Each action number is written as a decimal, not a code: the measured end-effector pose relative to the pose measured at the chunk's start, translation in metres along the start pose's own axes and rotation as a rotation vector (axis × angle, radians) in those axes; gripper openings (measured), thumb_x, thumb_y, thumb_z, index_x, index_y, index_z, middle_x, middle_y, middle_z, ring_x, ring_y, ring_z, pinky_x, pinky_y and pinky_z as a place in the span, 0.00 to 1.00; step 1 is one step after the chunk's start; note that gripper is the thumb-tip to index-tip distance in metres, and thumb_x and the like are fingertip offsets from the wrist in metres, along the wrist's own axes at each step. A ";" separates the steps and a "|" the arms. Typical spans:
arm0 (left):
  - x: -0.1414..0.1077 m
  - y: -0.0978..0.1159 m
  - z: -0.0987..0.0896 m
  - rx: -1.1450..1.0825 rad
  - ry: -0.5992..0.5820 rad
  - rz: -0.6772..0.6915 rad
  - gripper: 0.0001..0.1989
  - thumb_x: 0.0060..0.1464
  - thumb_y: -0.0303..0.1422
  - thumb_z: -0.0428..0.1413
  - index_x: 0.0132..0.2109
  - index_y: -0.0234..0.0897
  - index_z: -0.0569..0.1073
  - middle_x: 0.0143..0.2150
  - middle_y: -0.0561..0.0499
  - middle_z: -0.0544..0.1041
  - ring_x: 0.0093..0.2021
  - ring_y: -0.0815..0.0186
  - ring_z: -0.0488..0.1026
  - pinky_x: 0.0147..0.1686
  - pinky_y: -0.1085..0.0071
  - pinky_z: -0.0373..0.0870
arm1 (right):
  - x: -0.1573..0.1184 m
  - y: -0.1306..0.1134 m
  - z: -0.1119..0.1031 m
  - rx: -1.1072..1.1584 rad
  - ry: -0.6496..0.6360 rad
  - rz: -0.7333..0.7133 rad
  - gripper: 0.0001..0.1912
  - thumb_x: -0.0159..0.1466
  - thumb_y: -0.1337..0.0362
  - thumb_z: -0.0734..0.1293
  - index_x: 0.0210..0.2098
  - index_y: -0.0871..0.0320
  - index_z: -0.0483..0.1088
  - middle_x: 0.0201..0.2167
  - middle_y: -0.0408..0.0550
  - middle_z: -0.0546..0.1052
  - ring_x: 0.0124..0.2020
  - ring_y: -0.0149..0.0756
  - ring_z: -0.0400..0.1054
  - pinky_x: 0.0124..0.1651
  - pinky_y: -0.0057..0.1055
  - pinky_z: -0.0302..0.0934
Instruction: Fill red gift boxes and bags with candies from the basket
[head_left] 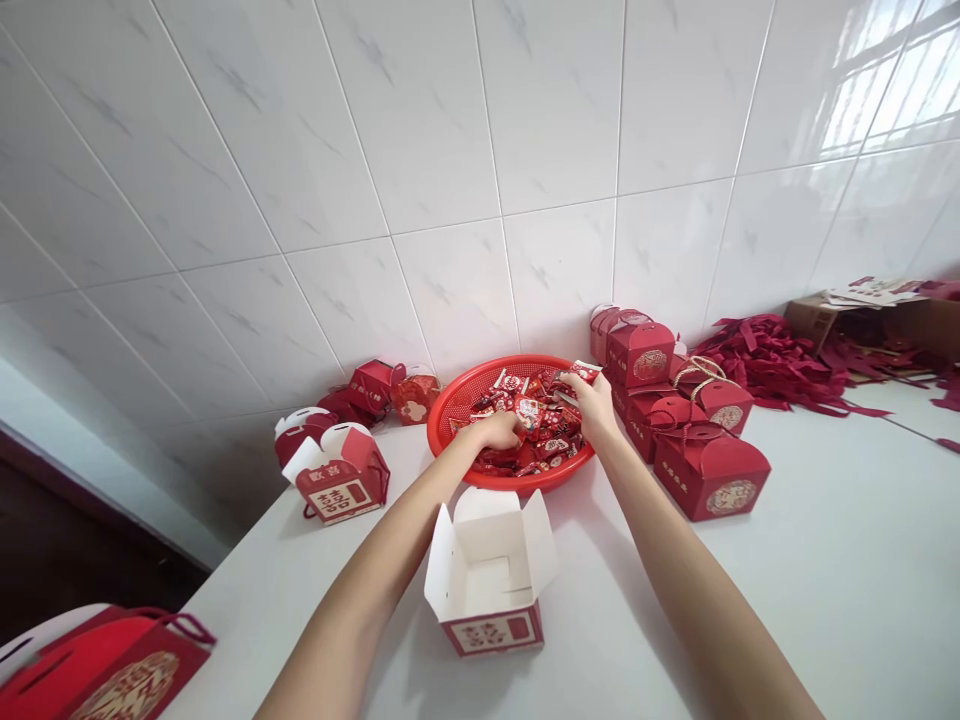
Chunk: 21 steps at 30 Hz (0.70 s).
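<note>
A red plastic basket [448,400] full of red wrapped candies [531,412] stands near the wall. My left hand [501,430] reaches into it from the front left, its fingers curled down among the candies. Whatever lies under those fingertips is hidden. Over the basket's right side, my right hand [594,402] is closed with a red-and-white wrapped candy [587,369] at its fingertips. Between my forearms sits an open gift box [493,632], red outside and white inside, its flaps standing up. No candies show inside it.
Closed red gift boxes [712,478] are stacked right of the basket. More boxes, including one with raised flaps [343,478], stand at left. A larger red box [112,665] is at the lower left. Dark red ribbons [772,360] and a cardboard box [810,318] lie far right.
</note>
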<state>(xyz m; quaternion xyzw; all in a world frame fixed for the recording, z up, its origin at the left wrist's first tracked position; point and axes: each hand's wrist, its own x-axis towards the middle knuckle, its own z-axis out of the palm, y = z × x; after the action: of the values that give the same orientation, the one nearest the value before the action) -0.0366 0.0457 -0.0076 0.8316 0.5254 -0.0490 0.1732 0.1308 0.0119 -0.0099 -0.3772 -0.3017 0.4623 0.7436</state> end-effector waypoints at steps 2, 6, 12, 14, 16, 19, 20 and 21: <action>-0.001 -0.002 -0.002 -0.059 0.052 0.027 0.05 0.48 0.24 0.55 0.31 0.35 0.74 0.26 0.52 0.73 0.29 0.64 0.71 0.29 0.72 0.64 | -0.001 0.000 0.000 -0.006 -0.026 0.003 0.14 0.45 0.64 0.72 0.30 0.55 0.65 0.24 0.36 0.75 0.23 0.30 0.70 0.25 0.27 0.69; -0.004 -0.003 -0.008 -0.197 0.166 0.100 0.10 0.55 0.27 0.53 0.42 0.34 0.76 0.37 0.48 0.78 0.38 0.61 0.74 0.38 0.70 0.68 | -0.005 -0.002 -0.002 -0.017 -0.119 0.017 0.14 0.44 0.64 0.73 0.29 0.55 0.68 0.24 0.38 0.76 0.22 0.31 0.70 0.26 0.28 0.69; -0.023 -0.002 -0.009 -0.777 0.442 0.294 0.17 0.50 0.38 0.62 0.44 0.36 0.70 0.46 0.47 0.76 0.47 0.62 0.73 0.47 0.67 0.70 | -0.011 -0.012 -0.003 -0.031 -0.327 0.075 0.15 0.42 0.62 0.77 0.27 0.58 0.73 0.27 0.45 0.80 0.28 0.35 0.74 0.32 0.30 0.72; -0.038 -0.002 -0.009 -0.870 0.455 0.307 0.18 0.47 0.41 0.64 0.39 0.37 0.67 0.41 0.50 0.75 0.44 0.64 0.73 0.46 0.69 0.70 | -0.014 -0.018 -0.002 -0.039 -0.382 0.099 0.16 0.42 0.60 0.77 0.28 0.59 0.74 0.28 0.45 0.80 0.30 0.35 0.74 0.34 0.30 0.72; -0.060 -0.003 -0.013 -0.919 0.388 0.323 0.20 0.45 0.43 0.66 0.36 0.37 0.66 0.36 0.53 0.74 0.39 0.66 0.73 0.43 0.69 0.71 | -0.019 -0.027 0.001 -0.053 -0.426 0.126 0.16 0.42 0.60 0.78 0.28 0.59 0.75 0.28 0.45 0.80 0.30 0.34 0.74 0.33 0.29 0.71; -0.099 -0.003 -0.026 -0.938 0.190 0.382 0.21 0.43 0.41 0.68 0.37 0.37 0.67 0.33 0.54 0.75 0.35 0.67 0.74 0.40 0.69 0.71 | -0.032 -0.045 0.007 -0.094 -0.517 0.140 0.16 0.43 0.60 0.79 0.28 0.60 0.74 0.27 0.43 0.78 0.27 0.31 0.71 0.28 0.25 0.67; -0.111 -0.003 -0.031 -0.909 0.086 0.398 0.20 0.44 0.40 0.68 0.37 0.37 0.68 0.33 0.53 0.76 0.34 0.66 0.75 0.40 0.69 0.71 | -0.037 -0.052 0.010 -0.121 -0.564 0.129 0.16 0.45 0.60 0.79 0.28 0.60 0.73 0.26 0.42 0.77 0.26 0.30 0.70 0.27 0.24 0.66; -0.123 -0.004 -0.036 -0.861 -0.003 0.416 0.18 0.45 0.39 0.68 0.37 0.36 0.69 0.34 0.51 0.78 0.35 0.65 0.76 0.41 0.68 0.72 | -0.043 -0.058 0.012 -0.152 -0.608 0.112 0.16 0.46 0.59 0.78 0.28 0.60 0.73 0.27 0.42 0.77 0.27 0.30 0.70 0.27 0.24 0.65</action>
<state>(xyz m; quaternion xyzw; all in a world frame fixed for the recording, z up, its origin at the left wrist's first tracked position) -0.0982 -0.0463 0.0578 0.7717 0.3200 0.2078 0.5089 0.1313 -0.0406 0.0409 -0.2922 -0.5227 0.5702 0.5624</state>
